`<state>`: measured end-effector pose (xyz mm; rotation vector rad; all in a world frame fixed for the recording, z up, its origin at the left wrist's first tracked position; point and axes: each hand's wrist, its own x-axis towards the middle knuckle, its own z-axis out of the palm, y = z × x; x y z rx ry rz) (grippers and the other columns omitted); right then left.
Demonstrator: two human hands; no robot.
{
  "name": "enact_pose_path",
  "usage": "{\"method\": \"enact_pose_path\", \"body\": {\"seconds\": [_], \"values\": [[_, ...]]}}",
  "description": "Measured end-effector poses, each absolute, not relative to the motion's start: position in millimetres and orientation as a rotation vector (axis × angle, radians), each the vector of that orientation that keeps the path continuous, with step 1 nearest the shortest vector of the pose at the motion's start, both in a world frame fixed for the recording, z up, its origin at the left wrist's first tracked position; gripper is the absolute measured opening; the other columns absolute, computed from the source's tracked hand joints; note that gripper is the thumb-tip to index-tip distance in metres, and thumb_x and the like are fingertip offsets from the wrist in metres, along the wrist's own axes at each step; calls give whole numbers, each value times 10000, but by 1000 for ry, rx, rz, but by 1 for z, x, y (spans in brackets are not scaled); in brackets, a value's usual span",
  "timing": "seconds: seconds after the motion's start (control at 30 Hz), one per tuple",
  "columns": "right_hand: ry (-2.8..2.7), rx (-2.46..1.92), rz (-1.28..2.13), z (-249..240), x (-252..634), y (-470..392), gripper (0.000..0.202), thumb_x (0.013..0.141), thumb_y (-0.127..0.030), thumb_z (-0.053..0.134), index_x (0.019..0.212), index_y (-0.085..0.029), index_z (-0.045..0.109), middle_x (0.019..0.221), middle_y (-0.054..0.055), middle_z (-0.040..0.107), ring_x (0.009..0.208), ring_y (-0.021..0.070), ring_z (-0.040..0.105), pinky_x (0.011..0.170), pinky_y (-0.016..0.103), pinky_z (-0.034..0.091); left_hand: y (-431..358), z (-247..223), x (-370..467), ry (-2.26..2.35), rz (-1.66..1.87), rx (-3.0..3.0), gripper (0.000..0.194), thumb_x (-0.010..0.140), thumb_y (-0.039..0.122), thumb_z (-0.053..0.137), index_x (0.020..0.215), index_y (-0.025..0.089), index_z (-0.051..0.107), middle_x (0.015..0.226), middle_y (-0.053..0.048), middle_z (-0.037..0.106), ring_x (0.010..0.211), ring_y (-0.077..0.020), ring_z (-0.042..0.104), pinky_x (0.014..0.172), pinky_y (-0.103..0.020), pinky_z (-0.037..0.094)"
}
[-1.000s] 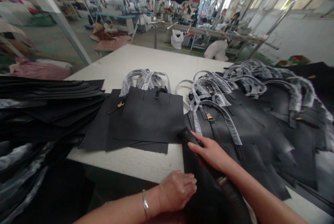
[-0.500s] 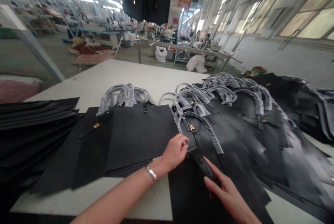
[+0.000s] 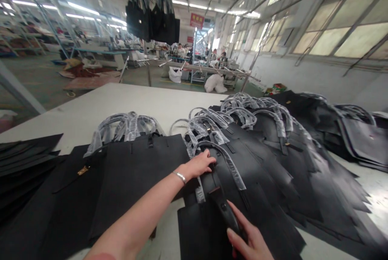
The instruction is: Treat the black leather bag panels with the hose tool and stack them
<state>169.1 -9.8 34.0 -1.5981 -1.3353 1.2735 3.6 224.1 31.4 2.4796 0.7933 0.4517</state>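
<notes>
My left hand [image 3: 200, 164] has its fingers bent over the upper part of a black bag panel [image 3: 247, 171], closed on a narrow black strap [image 3: 216, 178] that runs down from it. The fingertips partly hide the strap's top end. In my right hand [image 3: 247, 231] is a black handheld tool [image 3: 227, 213] with a small button and a wide, flat, reddish-edged head. The tool's head lies just below my left hand, close to the strap; I cannot tell whether they touch. A plastic-wrapped handle [image 3: 232, 163] arches beside my left hand.
More black bag panels [image 3: 142, 163] with wrapped handles lie to the left, and a long overlapping row [image 3: 303, 183] spreads right. Flat black pieces [image 3: 27, 159] are stacked at far left. Finished-looking bags [image 3: 151, 19] hang from a rack beyond the white table [image 3: 163, 95].
My left hand has moved up the panel to the strap, covering where a gold buckle showed. The right hand's tool has come lower and its head now shows. The view has shifted right.
</notes>
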Motion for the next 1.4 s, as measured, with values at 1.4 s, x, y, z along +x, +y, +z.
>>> {"method": "enact_pose_path", "body": {"seconds": [1.4], "values": [[-1016, -1549, 1660, 102, 161, -22, 848, 767, -487, 678, 1487, -187, 344, 630, -50, 604, 420, 122, 583, 430, 245, 481, 67, 24, -30, 690, 546, 411, 126, 849, 147, 588, 920, 172, 488, 741, -18, 610, 577, -128, 594, 603, -292, 535]]}}
